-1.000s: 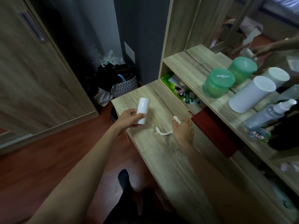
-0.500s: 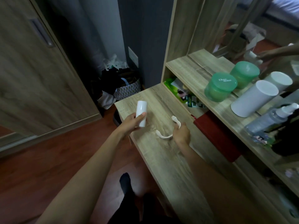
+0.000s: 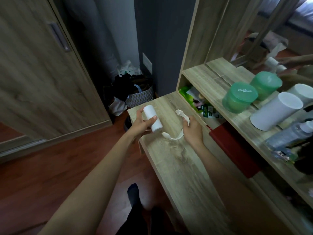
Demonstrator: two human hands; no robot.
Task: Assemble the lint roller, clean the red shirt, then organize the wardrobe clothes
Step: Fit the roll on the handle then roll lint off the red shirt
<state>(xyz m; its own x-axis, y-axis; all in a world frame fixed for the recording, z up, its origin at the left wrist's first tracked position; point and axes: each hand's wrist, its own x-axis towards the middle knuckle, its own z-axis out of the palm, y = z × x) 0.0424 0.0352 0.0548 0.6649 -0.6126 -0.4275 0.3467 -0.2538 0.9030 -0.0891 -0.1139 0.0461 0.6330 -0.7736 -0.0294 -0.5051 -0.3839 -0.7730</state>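
Two parts, one per hand: your left hand grips the white roll, your right hand grips the bent handle, above the counter. Push crooked and the roll could jam or drop.

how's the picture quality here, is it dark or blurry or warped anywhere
Head view: dim room, brightest light falling on the tabletop near the left hand and right hand; white roll and handle reasonably sharp; wardrobe door and lower right shelf soft; wide-angle lens bends straight edges; the mirror reflects the room without harsh glare.
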